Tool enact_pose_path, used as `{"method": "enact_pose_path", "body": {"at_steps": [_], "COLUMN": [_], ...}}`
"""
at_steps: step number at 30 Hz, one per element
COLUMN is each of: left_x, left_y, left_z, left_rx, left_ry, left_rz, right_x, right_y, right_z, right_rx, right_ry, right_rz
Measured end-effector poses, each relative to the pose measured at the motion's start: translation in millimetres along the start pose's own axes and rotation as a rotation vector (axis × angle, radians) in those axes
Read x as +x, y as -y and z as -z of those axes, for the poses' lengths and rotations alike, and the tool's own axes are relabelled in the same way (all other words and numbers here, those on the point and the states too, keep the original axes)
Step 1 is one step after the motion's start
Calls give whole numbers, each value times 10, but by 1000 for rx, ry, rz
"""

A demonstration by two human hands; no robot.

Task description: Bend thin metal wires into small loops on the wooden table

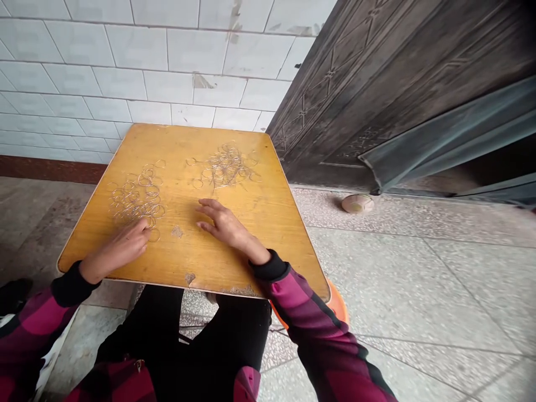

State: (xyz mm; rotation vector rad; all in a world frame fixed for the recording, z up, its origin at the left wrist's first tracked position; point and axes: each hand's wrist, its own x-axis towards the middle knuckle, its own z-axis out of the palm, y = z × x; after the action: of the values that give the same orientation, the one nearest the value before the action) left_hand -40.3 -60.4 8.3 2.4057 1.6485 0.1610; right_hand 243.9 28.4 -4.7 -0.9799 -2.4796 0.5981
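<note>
My left hand (125,245) is at the near edge of a loose pile of thin metal wire rings (138,195) on the left of the table. Its fingers are curled in a pinch, and one wire ring (154,235) shows right at the fingertips. Over the middle of the table, my right hand (224,223) has its fingers apart, with nothing visible in them. Beyond it lies a second tangle of thin wire pieces (228,164), some looped and some straighter.
The yellow wooden table (251,257) has worn patches near its front edge. White wall tiles (196,50) rise behind it. A dark carved wooden panel (335,100) with hanging grey cloth (439,134) stands at right, a roundish object (358,204) below. Something orange (338,304) shows under the right corner.
</note>
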Motion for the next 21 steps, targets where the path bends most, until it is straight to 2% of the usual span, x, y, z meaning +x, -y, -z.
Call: {"method": "enact_pose_path", "body": {"at_steps": [4, 7, 11, 14, 17, 21], "left_x": [193, 326, 502, 680, 872, 1040], "left_y": [-133, -177, -265, -350, -379, -318], "left_z": [30, 108, 254, 294, 198, -23], "left_rx": [149, 56, -318, -704, -1071, -1392], "left_ry": [95, 124, 125, 216, 283, 238], "left_rz": [-67, -125, -215, -159, -34, 133], "right_x": [-28, -55, -52, -44, -41, -40], "right_y": [-36, -42, -1, 16, 0, -27], "right_z": [-94, -140, -169, -177, -163, -126], "right_rx": [37, 92, 309, 628, 940, 1176], "right_ry": [12, 12, 3, 24, 5, -47], "right_rz": [7, 22, -24, -124, -195, -321]}}
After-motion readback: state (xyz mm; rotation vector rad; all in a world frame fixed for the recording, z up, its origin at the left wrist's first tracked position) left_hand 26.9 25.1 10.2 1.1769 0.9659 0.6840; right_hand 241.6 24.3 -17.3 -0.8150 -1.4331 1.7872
